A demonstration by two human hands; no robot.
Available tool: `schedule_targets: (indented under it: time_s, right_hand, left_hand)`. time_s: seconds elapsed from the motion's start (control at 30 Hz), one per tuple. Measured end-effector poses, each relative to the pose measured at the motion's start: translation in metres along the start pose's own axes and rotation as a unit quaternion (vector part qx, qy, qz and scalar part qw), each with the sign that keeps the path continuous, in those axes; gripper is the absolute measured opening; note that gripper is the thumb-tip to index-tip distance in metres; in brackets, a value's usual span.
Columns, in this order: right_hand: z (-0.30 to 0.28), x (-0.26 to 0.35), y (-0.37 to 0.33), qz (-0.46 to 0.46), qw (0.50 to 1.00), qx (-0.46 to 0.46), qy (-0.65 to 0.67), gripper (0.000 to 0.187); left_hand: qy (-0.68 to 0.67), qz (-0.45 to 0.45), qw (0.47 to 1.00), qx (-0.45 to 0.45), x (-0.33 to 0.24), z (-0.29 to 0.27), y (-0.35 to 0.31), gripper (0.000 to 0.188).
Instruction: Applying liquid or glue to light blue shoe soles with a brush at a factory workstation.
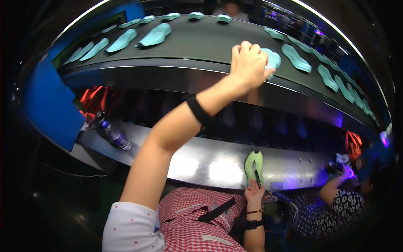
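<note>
Left hand [248, 63] has a curled grip on a teal sole [273, 59], near edge of the belt [197, 44]; right hand [254, 193], lower down, holds a lime-green sole [251, 161] plus some slim black tool [257, 178]. More soles [296, 58] further right.

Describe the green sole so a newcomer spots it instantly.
Below the dark conveyor belt runs a shiny metal ledge. There, at the person's right hand, is the green sole. Its yellow-green colour sets it apart from the turquoise soles on the belt.
</note>
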State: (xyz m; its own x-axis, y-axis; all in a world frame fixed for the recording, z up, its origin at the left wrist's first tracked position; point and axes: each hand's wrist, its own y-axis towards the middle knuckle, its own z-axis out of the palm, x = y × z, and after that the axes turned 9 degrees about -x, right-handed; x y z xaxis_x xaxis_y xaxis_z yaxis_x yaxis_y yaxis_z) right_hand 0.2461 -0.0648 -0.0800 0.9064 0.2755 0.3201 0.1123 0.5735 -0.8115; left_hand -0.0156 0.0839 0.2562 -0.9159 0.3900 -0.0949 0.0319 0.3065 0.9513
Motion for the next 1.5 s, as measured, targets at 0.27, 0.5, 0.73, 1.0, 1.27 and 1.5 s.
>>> schedule_targets:
  time_s: [0.27,0.5,0.73,1.0,1.27,1.5]
  right_hand:
    - [0.013,-0.053,0.005,-0.435,0.845,0.035,-0.309,0.028]
    - [0.025,-0.03,0.047,-0.499,0.749,0.139,-0.414,0.02]
    - [0.058,-0.007,0.042,-0.312,0.913,0.161,-0.208,0.033]
    - [0.081,-0.012,0.019,-0.128,0.901,0.388,-0.143,0.024]
    - [0.109,-0.04,0.0,-0.168,0.847,0.373,-0.341,0.023]
    - [0.127,-0.032,0.014,-0.201,0.832,0.36,-0.372,0.022]
  left_hand:
    - [-0.483,-0.459,0.741,-0.083,0.007,-0.078,-0.123,0.055]
    - [-0.816,-0.522,0.144,0.203,0.01,-0.112,-0.235,0.063]
    - [-0.644,-0.688,0.187,0.277,0.004,-0.051,-0.372,0.068]
    - [-0.691,-0.677,0.192,0.166,-0.003,-0.011,-0.361,0.09]
    - [-0.691,-0.693,0.171,0.112,-0.022,-0.004,-0.356,0.087]
    - [-0.694,-0.693,0.165,0.108,-0.032,0.012,-0.353,0.086]
